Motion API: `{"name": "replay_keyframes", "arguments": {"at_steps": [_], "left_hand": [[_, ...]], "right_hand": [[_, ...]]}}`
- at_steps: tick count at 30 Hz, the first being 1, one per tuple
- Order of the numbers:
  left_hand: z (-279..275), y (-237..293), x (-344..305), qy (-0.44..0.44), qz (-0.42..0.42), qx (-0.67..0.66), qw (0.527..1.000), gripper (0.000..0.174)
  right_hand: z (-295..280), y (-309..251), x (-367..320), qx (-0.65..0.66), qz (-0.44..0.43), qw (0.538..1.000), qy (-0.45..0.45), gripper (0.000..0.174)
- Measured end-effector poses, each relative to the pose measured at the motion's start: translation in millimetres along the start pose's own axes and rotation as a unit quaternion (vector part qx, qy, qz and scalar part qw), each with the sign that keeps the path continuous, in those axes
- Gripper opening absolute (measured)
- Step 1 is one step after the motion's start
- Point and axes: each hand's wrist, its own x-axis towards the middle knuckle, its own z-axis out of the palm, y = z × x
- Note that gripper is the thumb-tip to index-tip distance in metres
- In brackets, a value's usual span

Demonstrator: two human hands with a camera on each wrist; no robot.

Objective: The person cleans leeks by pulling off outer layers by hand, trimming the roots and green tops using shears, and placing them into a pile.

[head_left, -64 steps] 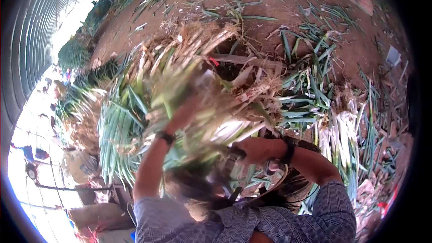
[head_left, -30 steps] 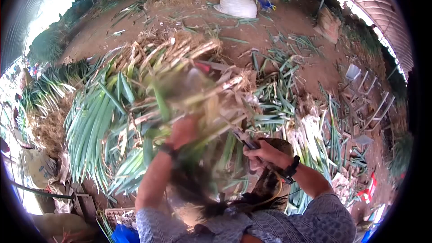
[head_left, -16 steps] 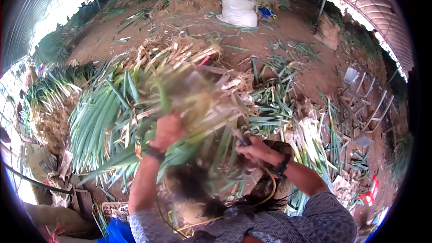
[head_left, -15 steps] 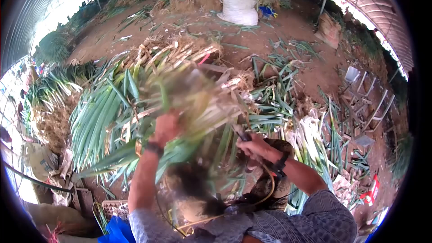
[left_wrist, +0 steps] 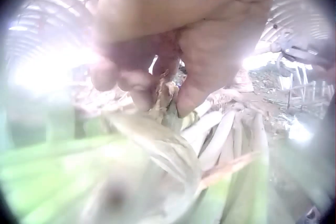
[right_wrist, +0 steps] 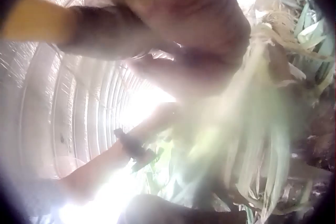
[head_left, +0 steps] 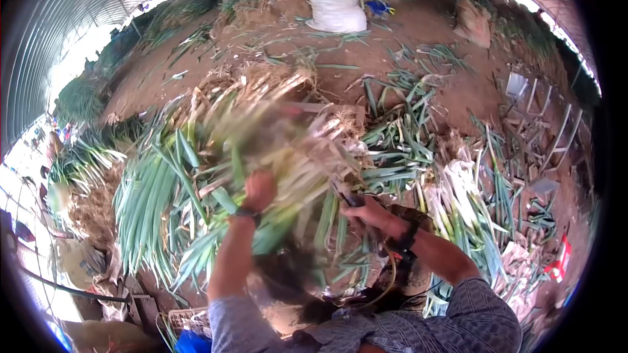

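In the head view my left hand (head_left: 260,191) is over a heap of green onions (head_left: 147,202), their long green leaves hanging toward me. The left wrist view has its thumb and fingers pinching a dry brownish leaf (left_wrist: 164,91), with pale onion stalks (left_wrist: 218,137) below. My right hand (head_left: 373,214) grips the dark handle of what looks like an air blow gun (head_left: 354,200), its slim nozzle angled toward the stalks. A yellow hose (right_wrist: 37,22) meets a dark fitting at that hand in the right wrist view. The stalks between my hands are blurred.
Cleaned white-stemmed onions (head_left: 461,189) lie to the right, with loose green leaves (head_left: 399,157) beside them. Another onion bundle (head_left: 91,170) is at the left. A white sack (head_left: 335,1) stands at the back, and a metal frame (head_left: 556,131) at the right.
My left hand has risen slightly and shifted right from half a second ago. The right hand keeps its grip on the blow gun near the same place. The head view has turned a little.
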Motion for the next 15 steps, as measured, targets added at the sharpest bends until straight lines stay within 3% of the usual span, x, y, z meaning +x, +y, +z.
{"name": "replay_keyframes", "arguments": {"at_steps": [2,3,5,8,10,12,15], "left_hand": [[-6.2,-17.0,2.4,0.094,0.035,-0.114,0.988,0.017],[-17.6,-28.0,6.0,0.069,0.006,-0.174,0.982,0.014],[-93.6,-2.3,1.2,0.029,0.044,-0.023,0.998,0.009],[-142.3,-6.6,10.3,0.114,0.108,0.07,0.985,0.005],[-196.0,5.8,17.6,0.12,0.132,-0.038,0.983,0.005],[-221.2,3.5,31.8,0.189,0.134,-0.047,0.972,0.007],[-289.9,-5.3,57.8,0.292,0.079,-0.166,0.939,0.01]], "right_hand": [[-8.0,1.9,9.9,0.013,-0.019,1.0,-0.002,0.017],[-12.2,5.8,16.3,0.034,-0.022,0.999,-0.01,0.018],[-17.9,8.4,22.2,0.075,-0.007,0.997,-0.023,0.018],[-17.9,-6.3,16.6,0.134,0.001,0.991,-0.022,0.016],[-19.1,-9.3,15.3,0.157,-0.011,0.987,-0.027,0.016],[-21.7,-11.7,13.0,0.177,-0.021,0.984,-0.029,0.016],[-24.2,-14.8,8.8,0.203,-0.03,0.978,-0.02,0.016]]}}
